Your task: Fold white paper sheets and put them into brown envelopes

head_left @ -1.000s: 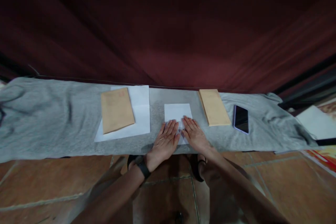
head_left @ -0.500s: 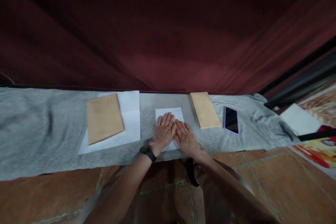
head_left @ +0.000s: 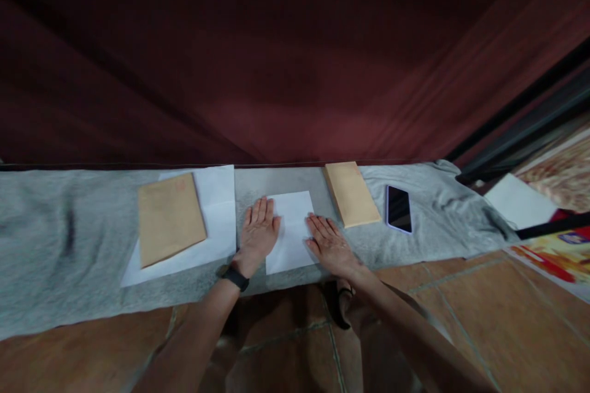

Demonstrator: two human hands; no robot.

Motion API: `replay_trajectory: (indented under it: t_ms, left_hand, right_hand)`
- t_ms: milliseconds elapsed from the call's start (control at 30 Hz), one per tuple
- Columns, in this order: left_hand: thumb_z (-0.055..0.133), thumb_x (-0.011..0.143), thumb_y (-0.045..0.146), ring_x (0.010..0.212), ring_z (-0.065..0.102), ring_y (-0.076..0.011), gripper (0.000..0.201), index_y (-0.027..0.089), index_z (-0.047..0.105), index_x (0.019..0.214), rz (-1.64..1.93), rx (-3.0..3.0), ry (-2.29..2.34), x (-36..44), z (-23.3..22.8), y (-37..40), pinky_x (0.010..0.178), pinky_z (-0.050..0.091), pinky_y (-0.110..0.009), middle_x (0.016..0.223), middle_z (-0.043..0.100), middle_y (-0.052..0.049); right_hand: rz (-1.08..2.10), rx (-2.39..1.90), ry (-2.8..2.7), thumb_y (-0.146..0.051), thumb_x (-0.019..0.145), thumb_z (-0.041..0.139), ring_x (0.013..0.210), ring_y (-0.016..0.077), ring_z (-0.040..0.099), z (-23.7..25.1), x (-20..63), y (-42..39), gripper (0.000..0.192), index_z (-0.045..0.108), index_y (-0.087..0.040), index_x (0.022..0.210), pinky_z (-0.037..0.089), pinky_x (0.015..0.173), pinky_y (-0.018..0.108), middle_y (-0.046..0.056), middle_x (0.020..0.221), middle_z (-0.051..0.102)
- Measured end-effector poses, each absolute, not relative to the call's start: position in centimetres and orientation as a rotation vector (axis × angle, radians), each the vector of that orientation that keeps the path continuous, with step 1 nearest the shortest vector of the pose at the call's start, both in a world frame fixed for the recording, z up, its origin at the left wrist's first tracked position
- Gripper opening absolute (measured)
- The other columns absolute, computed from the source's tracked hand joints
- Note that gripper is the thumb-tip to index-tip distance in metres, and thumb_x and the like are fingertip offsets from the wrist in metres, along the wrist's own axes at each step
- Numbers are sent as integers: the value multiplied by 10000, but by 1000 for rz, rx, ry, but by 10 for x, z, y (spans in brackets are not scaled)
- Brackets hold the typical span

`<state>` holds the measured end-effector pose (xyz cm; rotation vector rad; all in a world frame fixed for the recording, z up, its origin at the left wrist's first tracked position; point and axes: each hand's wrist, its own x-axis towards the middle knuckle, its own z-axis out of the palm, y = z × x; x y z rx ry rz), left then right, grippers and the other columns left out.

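terracotta floor tiles (head_left: pixel 115 356) nearest; beyond them a soft grey cloth (head_left: pixel 55 258). on it a smooth white folded sheet (head_left: pixel 290 230). left hand (head_left: pixel 257 234) and right hand (head_left: pixel 328 245) lie palm-down at its side edges, fingers straight, gripping nothing. farther off, a flat tan envelope (head_left: pixel 169 218) and a glossy phone (head_left: pixel 399 209).

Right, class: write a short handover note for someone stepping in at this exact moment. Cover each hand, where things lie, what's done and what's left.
Left hand: flat, palm down on the left edge of the folded white paper.
Right hand: flat on its right edge.
Left of it, a brown envelope lies on a white sheet; right, a second envelope and a phone.
Done: paper looks folded, pressed flat.
Left: probably putting it into an envelope.
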<state>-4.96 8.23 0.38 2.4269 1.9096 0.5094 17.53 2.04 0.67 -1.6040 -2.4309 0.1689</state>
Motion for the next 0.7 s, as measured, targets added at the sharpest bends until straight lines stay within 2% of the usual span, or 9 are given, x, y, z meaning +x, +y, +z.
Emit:
replay_trajectory:
  t_ms: [167,300,400,533,700]
  left_hand:
    - [309,974,253,1484,356,-297,572,48,436,1493,355,2490,1723,-84,13,69,1223,285,-515,1590,380,-187]
    - [392,910,166,1503,323,-239,596,204,457,1501,249,2530,1381,-111,16,63,1227,310,-478,1614,379,-57]
    - [477,883,183,1532,242,-259,648,275,424,1522,151,2513,1218,-120,23,57,1228,282,-516,1644,307,-29]
    - [546,873,211,1549,150,-280,717,325,351,1553,25,2482,1123,-120,37,52,1231,230,-550,1669,219,-21]
    - [680,838,398,1549,134,-315,807,327,328,1561,-18,2491,1072,-119,44,51,1220,234,-562,1674,190,-66]
  right_hand:
    - [332,-1526,-2470,-285,1041,380,1494,220,334,12,191,27,519,391,-145,1541,283,1242,454,92,1617,354]
    - [476,-1455,-2467,-133,962,432,1489,185,342,18,203,31,578,408,-192,1536,299,1238,429,75,1607,377]
    - [643,-1466,-2499,-123,902,523,1510,184,294,27,213,31,669,390,-242,1547,285,1241,401,47,1630,329]
    - [901,-1478,-2568,-207,821,692,1529,209,240,38,224,29,790,387,-319,1541,290,1231,381,14,1657,261]
    - [908,-1488,-2551,-242,777,765,1519,210,273,43,224,29,833,410,-340,1525,323,1211,367,15,1647,296]
